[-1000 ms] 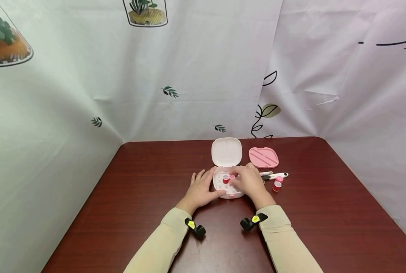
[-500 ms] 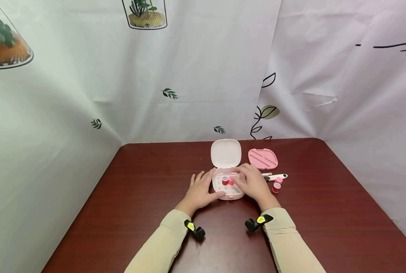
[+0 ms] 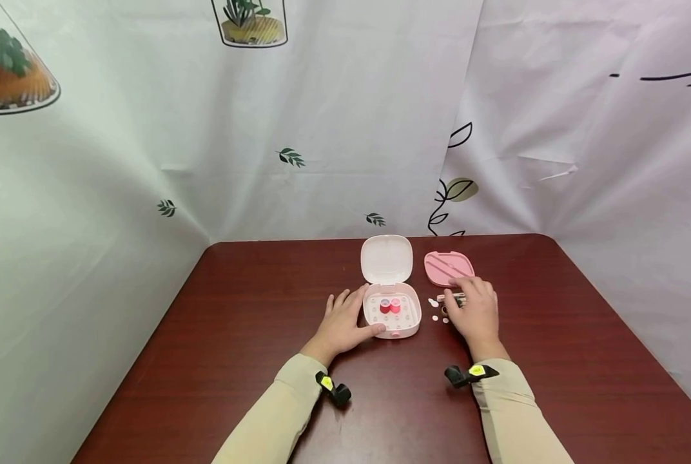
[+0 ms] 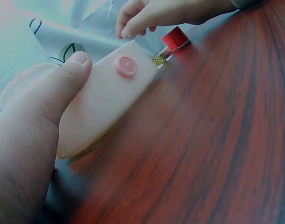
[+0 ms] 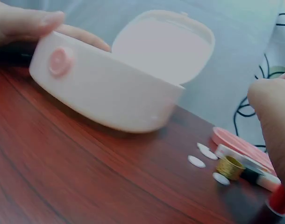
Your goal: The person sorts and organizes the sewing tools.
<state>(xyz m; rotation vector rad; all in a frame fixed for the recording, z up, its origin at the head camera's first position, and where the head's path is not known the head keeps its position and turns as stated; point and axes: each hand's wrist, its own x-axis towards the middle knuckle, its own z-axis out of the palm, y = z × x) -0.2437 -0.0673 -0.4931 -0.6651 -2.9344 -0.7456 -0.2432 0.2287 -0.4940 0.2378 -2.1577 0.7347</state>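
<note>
The left hand (image 3: 341,326), fingers spread, touches the sewing box (image 4: 105,100); below the right hand (image 3: 477,316), loosely bent and empty, is a red thread spool (image 4: 175,39).

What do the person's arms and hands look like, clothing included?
The left hand and right hand show bare, without gloves. The left sleeve and right sleeve are long, plain beige, slightly creased. Each wrist wears a small black device, left device and right device, marked with a bright yellow patch.
</note>
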